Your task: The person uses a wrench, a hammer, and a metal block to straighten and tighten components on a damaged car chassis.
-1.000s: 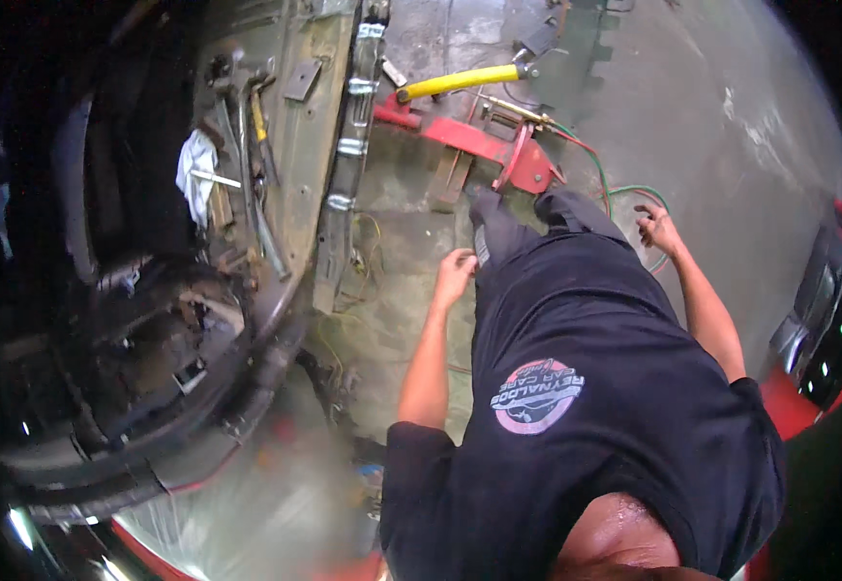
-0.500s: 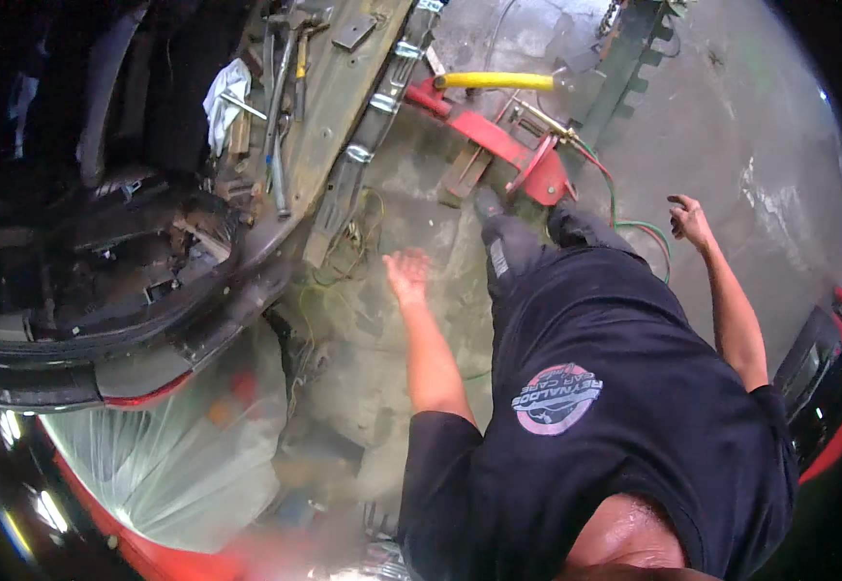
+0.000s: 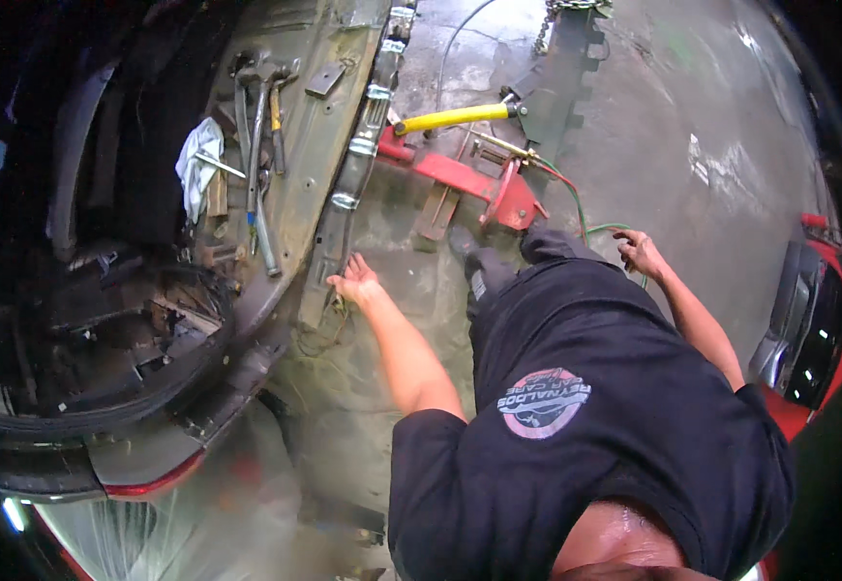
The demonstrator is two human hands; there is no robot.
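Note:
My left hand (image 3: 355, 281) reaches out with its fingers spread and nothing in them. It is beside the lower end of a long dark metal rail (image 3: 335, 237) along the edge of the car's bare floor panel (image 3: 313, 179); whether it touches the rail I cannot tell. On the panel lie a hammer (image 3: 255, 155), a smaller hammer with a yellow handle (image 3: 277, 131), a long metal bar (image 3: 266, 237) and a white rag (image 3: 195, 165). My right hand (image 3: 642, 254) hangs on the right with loosely bent fingers apart, holding nothing visible, near a green hose (image 3: 607, 229).
Ahead of my feet stands a red metal pulling arm (image 3: 460, 176) with a yellow cylinder (image 3: 455, 118) above it. A green notched beam (image 3: 558, 92) runs away from it. A car's rear corner (image 3: 140, 455) is at left, a red and black vehicle part (image 3: 803, 324) at right.
My left hand has moved left, closer to the rail. My right hand has come lower and nearer my body. The whole view has shifted slightly with my head.

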